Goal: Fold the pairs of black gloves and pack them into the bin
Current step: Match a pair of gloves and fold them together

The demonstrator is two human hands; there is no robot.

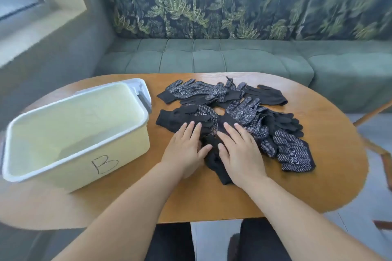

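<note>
Several black gloves with white grip dots (239, 112) lie in a loose heap on the right half of the wooden table (254, 193). A pale plastic bin (80, 163) marked "B" stands on the left of the table, and nothing shows inside it. My left hand (186, 150) and my right hand (239, 150) lie flat, fingers straight, side by side on a black glove (214, 163) at the near edge of the heap. Most of that glove is hidden under my palms.
A green cushioned bench (212, 57) with a leaf-print back runs behind the table. A wooden chair leg (373, 148) shows at the right. My dark-trousered legs (265, 241) are under the table's near edge.
</note>
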